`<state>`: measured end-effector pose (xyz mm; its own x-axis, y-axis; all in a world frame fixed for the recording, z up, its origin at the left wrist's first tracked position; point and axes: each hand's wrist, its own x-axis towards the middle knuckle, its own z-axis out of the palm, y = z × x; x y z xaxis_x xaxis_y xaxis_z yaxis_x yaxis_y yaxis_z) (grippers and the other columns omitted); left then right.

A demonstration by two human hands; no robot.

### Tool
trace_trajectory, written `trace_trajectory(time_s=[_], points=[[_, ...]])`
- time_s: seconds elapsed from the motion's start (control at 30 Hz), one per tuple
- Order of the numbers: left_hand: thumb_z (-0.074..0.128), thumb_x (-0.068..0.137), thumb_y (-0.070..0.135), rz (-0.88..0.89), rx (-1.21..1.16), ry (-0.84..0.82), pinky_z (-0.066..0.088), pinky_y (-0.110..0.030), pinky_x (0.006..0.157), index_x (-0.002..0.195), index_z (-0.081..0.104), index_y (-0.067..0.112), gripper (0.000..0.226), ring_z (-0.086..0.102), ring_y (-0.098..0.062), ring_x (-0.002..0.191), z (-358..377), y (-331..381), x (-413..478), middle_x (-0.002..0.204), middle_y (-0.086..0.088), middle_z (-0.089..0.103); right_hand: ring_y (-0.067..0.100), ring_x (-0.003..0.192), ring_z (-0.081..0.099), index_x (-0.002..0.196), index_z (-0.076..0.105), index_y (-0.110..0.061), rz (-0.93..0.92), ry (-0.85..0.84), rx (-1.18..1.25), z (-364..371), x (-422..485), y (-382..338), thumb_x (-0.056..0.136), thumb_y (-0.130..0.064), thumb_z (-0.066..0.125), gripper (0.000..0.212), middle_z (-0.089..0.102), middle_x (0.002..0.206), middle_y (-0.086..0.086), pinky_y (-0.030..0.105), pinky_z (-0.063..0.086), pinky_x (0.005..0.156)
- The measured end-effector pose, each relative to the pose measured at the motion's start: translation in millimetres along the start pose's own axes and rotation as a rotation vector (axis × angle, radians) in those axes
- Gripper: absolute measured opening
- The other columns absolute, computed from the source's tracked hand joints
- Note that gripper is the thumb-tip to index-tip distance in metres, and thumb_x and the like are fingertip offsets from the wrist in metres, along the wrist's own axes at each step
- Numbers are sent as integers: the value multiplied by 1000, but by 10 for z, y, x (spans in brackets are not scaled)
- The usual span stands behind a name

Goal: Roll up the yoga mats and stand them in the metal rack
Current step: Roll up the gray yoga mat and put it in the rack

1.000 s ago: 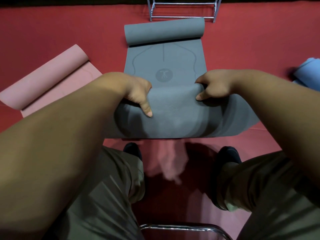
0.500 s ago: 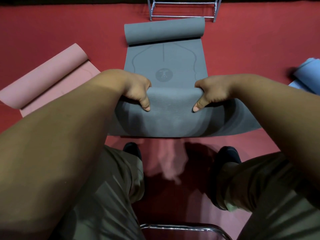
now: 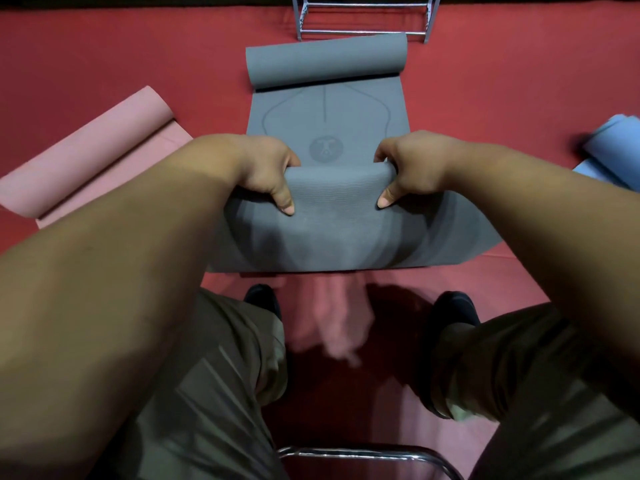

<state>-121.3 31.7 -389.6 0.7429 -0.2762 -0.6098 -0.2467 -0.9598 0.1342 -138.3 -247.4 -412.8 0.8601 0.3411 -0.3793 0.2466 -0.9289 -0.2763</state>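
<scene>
The grey mat (image 3: 346, 126) lies on the floor (image 3: 138, 46) just short of the metal rack (image 3: 363, 31), far end curled; left hand (image 3: 266, 174) and right hand (image 3: 408, 171) each clamp its near fold, thumbs on top; it looks soft, light and grippy, best held toward both edges.

No legible txt, round emblem (image 3: 325, 150) on grey mat (image 3: 334, 223), maybe a logo, unreadable

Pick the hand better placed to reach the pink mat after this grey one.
Probably left. The left hand grips the folded edge of the grey mat on the side where the pink mat lies; the right hand grips the other side, nearer the blue mat.
</scene>
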Motion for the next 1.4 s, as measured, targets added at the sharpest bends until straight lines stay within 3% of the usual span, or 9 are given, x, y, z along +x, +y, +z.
trace_trajectory(time_s=[0.07,0.17,0.27,0.5,0.63,0.83,1.03,1.23,1.4], points=[[101,66,40,36,60,51,46,-30,75,104,73,28,49,67,-18,83,-44,47,-13,86,13,72,29,103,58,137,60,-19,11,-2,8,0,12,2,70,-53,97,84,69,124,9,34,41,81],[96,76,32,80,149,98,41,-32,81,126,64,23,60,60,-29,99,-31,130,35,107,-2,66,27,96,56,131,60,-21,33,-13,48,-12,-1,21,70,-51,97,77,65,105,2,34,39,77],[91,80,32,70,183,83,51,-37,92,121,56,19,55,63,-36,112,46,180,91,126,-12,65,26,93,59,125,62,-24,44,-42,86,-23,-14,64,71,-50,97,70,64,95,-4,33,39,75],[103,58,50,16,137,13,55,-40,92,118,56,16,84,64,-33,101,75,293,38,109,-3,64,26,95,61,116,65,-19,24,-84,89,-13,-40,98,80,-46,92,53,65,98,-1,33,42,78],[99,65,48,-9,129,17,59,-43,93,113,66,15,67,68,-33,97,111,286,77,107,-5,71,18,87,65,106,64,-25,17,-135,149,-18,-59,118,79,-41,94,43,69,95,-4,33,44,69],[95,68,43,-39,77,-59,62,-46,92,103,72,17,49,72,-29,93,116,283,57,101,-2,74,24,101,62,128,64,-21,3,-160,70,-50,-61,5,86,-36,87,50,69,110,0,32,45,84],[93,72,36,-42,48,-108,62,-45,93,109,74,14,47,73,-29,97,96,285,23,106,-5,76,31,104,61,125,55,-14,-26,-184,-35,81,-87,-125,66,-55,98,84,62,110,5,38,52,89],[91,76,26,7,4,-111,58,-33,87,109,68,22,40,71,-23,96,89,304,0,104,1,75,23,82,68,100,66,-16,16,-198,-9,126,-103,-102,73,-46,90,47,73,92,4,36,57,76],[93,71,32,0,64,-64,58,-38,92,112,66,26,49,67,-26,100,99,339,32,107,1,71,28,71,72,92,73,-11,56,-242,18,141,-113,-115,72,-49,85,44,77,77,8,36,58,65]])
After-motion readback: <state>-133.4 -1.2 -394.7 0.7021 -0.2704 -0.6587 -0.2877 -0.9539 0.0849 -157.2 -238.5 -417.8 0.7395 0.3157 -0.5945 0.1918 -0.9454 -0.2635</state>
